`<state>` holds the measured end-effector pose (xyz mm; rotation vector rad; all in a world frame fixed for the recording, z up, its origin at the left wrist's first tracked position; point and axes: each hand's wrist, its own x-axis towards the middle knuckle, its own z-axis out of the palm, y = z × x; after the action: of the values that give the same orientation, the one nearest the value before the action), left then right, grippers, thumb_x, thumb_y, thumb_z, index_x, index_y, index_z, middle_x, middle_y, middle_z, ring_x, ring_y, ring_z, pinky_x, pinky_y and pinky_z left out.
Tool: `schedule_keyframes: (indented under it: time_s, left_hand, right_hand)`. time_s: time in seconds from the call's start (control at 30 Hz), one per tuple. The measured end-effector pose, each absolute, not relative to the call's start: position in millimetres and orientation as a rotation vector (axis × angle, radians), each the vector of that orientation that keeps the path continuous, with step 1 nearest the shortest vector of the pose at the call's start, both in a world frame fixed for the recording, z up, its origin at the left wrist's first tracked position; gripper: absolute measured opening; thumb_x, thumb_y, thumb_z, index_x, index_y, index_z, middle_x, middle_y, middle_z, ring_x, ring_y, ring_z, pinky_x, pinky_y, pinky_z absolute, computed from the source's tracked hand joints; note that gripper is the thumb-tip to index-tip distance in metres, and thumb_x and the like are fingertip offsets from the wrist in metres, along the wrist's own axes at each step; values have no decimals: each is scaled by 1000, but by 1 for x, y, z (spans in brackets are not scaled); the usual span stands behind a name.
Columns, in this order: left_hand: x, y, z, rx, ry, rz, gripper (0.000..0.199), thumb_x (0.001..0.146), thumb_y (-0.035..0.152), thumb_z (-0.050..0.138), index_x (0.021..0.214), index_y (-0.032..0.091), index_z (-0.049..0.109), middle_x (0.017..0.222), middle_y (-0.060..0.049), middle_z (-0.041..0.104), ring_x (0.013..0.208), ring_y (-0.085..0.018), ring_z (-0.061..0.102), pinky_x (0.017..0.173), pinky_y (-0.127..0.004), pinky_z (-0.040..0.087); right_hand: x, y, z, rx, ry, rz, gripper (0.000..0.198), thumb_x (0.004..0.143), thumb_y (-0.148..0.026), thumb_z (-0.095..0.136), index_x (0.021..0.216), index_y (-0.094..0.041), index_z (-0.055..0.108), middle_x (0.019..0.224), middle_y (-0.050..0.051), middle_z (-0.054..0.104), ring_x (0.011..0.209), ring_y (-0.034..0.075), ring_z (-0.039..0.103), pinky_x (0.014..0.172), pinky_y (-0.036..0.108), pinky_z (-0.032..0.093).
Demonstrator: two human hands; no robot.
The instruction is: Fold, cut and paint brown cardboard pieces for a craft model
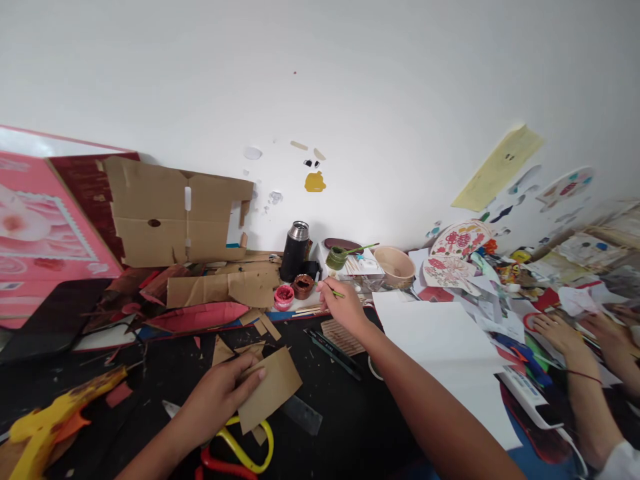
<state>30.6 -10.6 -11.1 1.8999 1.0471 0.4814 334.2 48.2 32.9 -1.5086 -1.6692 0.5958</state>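
My left hand (225, 393) grips a small brown cardboard piece (273, 387) between thumb and fingers, low over the black table. In my right hand (343, 305) is a thin paintbrush (338, 294) with a green handle, pinched in the fingers. The brush is beside an open jar of brown paint (303, 287); whether its tip touches the jar, I cannot tell. A jar of pink-red paint (284, 297) stands to the left of it. Farther back, a green jar (337, 257) has another brush (363, 249) resting across it. Scissors (245, 447) with yellow and red handles lie below my left hand.
A yellow glue gun (60, 407) lies at left. Cardboard scraps (255, 287) and a black thermos (295, 252) stand along the wall. White paper (440, 347) lies at right, with a bowl (394, 265) behind. Another person's hands (560, 331) are at the far right.
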Motion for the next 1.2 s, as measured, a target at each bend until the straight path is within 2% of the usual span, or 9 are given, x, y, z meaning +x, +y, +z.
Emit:
schedule_keyframes:
  time_s: [0.33, 0.5, 0.6, 0.67, 0.77, 0.83, 1.0, 1.2]
  left_hand:
    - [30, -10, -14, 1902, 1038, 501, 43, 98, 61, 46, 79, 24, 56, 75, 1, 58, 73, -19, 58, 69, -26, 43]
    - [29, -10, -15, 1861, 1037, 499, 43, 97, 61, 48, 80, 23, 58, 77, 0, 60, 76, -20, 60, 71, -27, 45]
    - [28, -10, -14, 1792, 999, 504, 43, 96, 62, 50, 83, 23, 61, 78, 0, 60, 76, -20, 59, 69, -27, 46]
    - [27, -11, -13, 1695, 960, 505, 45, 93, 66, 53, 88, 23, 62, 79, 0, 59, 73, -19, 58, 62, -26, 47]
    - [26, -10, -9, 1532, 956, 535, 52, 88, 73, 57, 96, 23, 63, 75, 2, 57, 61, -17, 54, 51, -25, 44]
    - [25, -8, -5, 1472, 998, 632, 54, 87, 75, 57, 97, 23, 61, 69, 5, 53, 55, -14, 50, 50, -24, 43]
    - [22, -2, 0, 1522, 1110, 730, 50, 87, 70, 57, 96, 22, 62, 66, 6, 53, 51, -14, 50, 51, -26, 41]
    - [21, 0, 1, 1579, 1152, 596, 46, 85, 65, 55, 97, 21, 62, 69, 4, 61, 48, -14, 53, 49, -28, 42]
  right_hand:
    - [330, 44, 40, -1505, -1728, 552, 29, 104, -37, 53, 80, -23, 64, 72, -1, 67, 58, 17, 69, 63, 27, 46]
    - [330, 41, 38, -1475, -1754, 560, 23, 101, -34, 59, 82, -24, 67, 64, -2, 65, 60, 18, 66, 68, 29, 48]
    - [329, 38, 39, -1467, -1672, 572, 29, 103, -41, 56, 82, -24, 67, 71, -1, 67, 59, 18, 67, 63, 29, 49]
    - [326, 34, 41, -1409, -1522, 635, 35, 103, -51, 57, 85, -23, 68, 73, 0, 66, 57, 18, 66, 59, 29, 51]
    - [321, 21, 45, -1284, -1283, 767, 46, 97, -66, 63, 85, -22, 71, 62, -2, 61, 52, 17, 64, 54, 28, 52]
    - [319, 9, 47, -1245, -1179, 814, 53, 93, -71, 66, 80, -20, 70, 53, -4, 56, 46, 16, 62, 51, 27, 50]
    - [313, -21, 48, -1183, -968, 939, 58, 88, -74, 72, 71, -18, 67, 44, -6, 50, 37, 13, 57, 43, 24, 46]
    - [294, -40, 39, -1205, -973, 1070, 59, 87, -76, 70, 77, -18, 69, 46, -3, 57, 36, 14, 58, 40, 24, 45]
